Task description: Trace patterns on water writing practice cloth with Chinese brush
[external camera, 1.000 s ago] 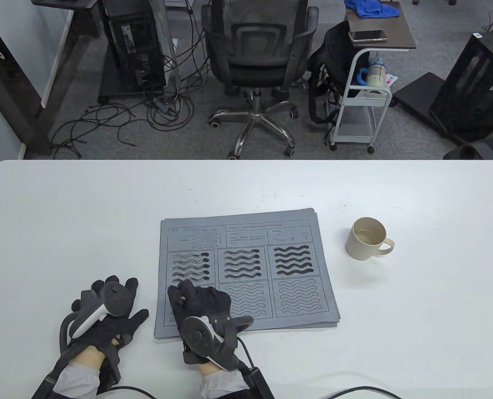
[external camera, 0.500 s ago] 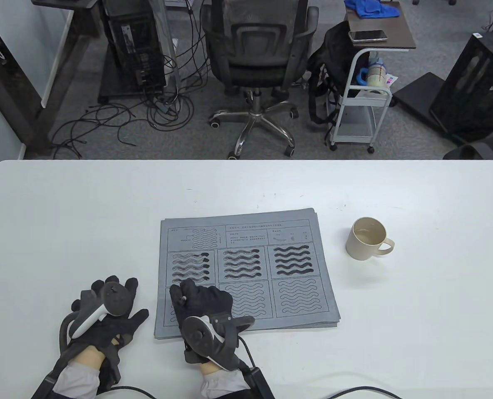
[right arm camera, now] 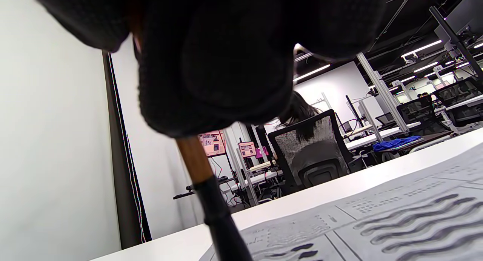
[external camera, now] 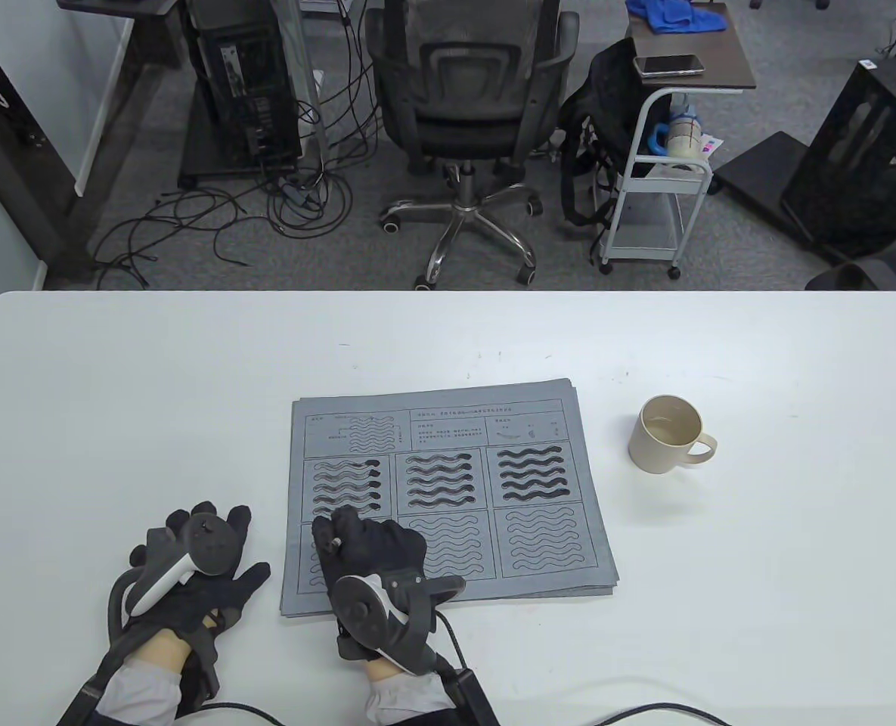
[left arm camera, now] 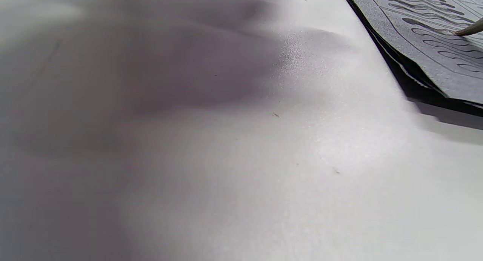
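The table view was evenly and brightly lit from overhead, sharp throughout, with only soft, short shadows beside the mug (external camera: 665, 435) and under the hands. The white table (external camera: 758, 529) showed no hard glare. The left wrist view was blurred across its left half, where a broad grey shadow lay on the table (left arm camera: 320, 148); the cloth (left arm camera: 434, 53) edge cast a dark band. In the right wrist view the right hand (right arm camera: 211, 53) was a black, unfocused mass against bright ceiling strip lights (right arm camera: 422, 46).
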Demonstrator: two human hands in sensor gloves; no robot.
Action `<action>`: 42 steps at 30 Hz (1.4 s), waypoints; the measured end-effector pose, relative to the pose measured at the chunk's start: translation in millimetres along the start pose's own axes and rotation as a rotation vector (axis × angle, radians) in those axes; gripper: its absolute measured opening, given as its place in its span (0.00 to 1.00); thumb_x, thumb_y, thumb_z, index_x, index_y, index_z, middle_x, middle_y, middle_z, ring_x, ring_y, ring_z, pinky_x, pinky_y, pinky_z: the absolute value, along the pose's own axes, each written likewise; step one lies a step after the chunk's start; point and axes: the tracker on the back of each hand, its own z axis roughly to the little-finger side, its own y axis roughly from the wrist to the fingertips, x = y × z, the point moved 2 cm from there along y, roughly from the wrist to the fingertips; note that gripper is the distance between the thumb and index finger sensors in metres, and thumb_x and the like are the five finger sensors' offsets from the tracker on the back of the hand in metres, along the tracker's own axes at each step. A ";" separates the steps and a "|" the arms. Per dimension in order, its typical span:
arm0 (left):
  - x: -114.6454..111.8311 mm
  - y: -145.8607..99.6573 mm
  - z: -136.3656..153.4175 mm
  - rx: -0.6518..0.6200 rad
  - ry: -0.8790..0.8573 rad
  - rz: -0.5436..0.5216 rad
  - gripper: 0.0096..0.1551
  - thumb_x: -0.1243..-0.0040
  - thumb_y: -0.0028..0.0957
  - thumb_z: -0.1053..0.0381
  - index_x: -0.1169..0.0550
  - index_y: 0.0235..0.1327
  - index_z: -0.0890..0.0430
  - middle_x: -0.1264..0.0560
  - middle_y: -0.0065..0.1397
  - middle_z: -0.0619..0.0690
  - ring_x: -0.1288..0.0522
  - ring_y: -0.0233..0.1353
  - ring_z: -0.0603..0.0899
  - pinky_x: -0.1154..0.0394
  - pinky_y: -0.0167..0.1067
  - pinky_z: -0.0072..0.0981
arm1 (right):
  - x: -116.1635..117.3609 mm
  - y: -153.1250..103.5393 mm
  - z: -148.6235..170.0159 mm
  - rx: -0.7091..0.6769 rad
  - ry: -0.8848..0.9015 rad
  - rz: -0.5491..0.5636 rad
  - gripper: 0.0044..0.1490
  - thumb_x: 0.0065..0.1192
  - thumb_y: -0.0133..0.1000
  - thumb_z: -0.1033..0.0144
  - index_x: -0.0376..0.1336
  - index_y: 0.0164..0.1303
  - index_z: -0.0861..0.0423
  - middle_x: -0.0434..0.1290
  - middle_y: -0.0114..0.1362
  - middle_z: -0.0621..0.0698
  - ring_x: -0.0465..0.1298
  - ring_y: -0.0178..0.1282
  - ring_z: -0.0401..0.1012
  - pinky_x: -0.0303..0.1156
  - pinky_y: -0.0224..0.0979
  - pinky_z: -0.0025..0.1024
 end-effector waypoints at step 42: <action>-0.4 0.5 0.6 0.001 -0.001 0.006 0.47 0.60 0.57 0.28 0.68 0.76 0.34 0.73 0.84 0.52 0.78 0.79 0.64 0.72 0.68 0.79 | -4.6 0.6 7.4 0.054 -0.021 0.025 0.23 0.67 0.58 0.51 0.76 0.46 0.58 0.88 0.37 0.52 0.84 0.34 0.42 0.76 0.50 0.46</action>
